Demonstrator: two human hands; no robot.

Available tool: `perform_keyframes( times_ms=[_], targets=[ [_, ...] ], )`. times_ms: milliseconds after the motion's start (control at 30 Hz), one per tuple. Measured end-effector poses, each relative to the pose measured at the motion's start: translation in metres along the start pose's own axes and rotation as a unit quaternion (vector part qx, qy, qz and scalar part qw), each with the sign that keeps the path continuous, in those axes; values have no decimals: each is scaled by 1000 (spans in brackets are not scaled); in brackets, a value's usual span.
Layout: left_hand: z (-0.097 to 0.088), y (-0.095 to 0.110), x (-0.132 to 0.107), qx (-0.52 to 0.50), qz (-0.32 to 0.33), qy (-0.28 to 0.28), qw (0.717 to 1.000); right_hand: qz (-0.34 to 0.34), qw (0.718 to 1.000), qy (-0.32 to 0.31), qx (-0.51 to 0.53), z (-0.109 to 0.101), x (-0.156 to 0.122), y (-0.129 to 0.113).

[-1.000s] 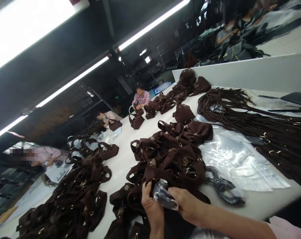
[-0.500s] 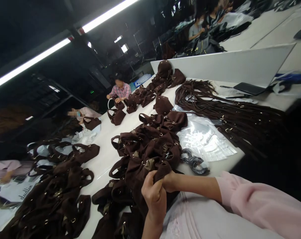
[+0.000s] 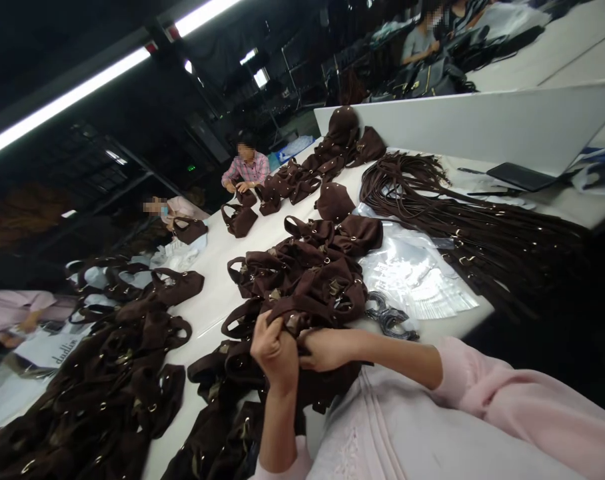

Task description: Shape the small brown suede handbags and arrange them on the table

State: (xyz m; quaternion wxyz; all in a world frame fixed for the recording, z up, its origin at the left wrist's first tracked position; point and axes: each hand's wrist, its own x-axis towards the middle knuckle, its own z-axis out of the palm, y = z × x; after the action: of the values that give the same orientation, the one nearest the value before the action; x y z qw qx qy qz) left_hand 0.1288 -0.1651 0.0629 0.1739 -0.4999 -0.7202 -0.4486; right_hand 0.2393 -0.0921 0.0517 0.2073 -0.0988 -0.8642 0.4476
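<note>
Close to my body I hold a dark brown handbag (image 3: 330,385) at the table's near edge. My left hand (image 3: 275,350) is closed around the bag near one end of its handle (image 3: 305,307), which arches over the opening. My right hand (image 3: 327,350) grips the bag just beside it, fingers curled in at the opening; the fingertips are partly hidden in the fabric. Small metal fittings show between the hands. Right behind the bag, a heap of similar brown handbags (image 3: 307,270) with gold-coloured rings covers the table.
Clear plastic bags (image 3: 417,273) lie to the right, beside coiled dark cords (image 3: 390,317). Beyond them spreads a bundle of brown straps (image 3: 462,213). A white partition (image 3: 457,120) borders the table. More handbags (image 3: 117,373) are piled left. Co-workers sit along the far side.
Both hands have moved left and slightly apart, away from a close pinch on the brown fabric. The bag's handle and opening now show between them. The view has shifted a little.
</note>
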Motion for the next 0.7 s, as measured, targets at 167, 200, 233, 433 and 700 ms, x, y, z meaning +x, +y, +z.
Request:
perform_keyframes(
  times_ms=[167, 200, 233, 433, 700],
  targets=[
    [-21, -27, 17, 41, -106, 88, 990, -116, 979, -4, 168, -56, -24, -2],
    [-22, -26, 18, 36, -112, 100, 988, -87, 982, 33, 165, -61, -30, 7],
    [-22, -24, 18, 32, -113, 108, 987, -47, 985, 63, 150, -62, -36, 19],
    [-12, -16, 16, 19, -97, 90, 991, 161, 976, -23, 143, -20, -68, 79],
    [-11, 7, 2, -21, -39, 54, 998, 98, 981, 132, 104, 16, -74, 56]
  ],
)
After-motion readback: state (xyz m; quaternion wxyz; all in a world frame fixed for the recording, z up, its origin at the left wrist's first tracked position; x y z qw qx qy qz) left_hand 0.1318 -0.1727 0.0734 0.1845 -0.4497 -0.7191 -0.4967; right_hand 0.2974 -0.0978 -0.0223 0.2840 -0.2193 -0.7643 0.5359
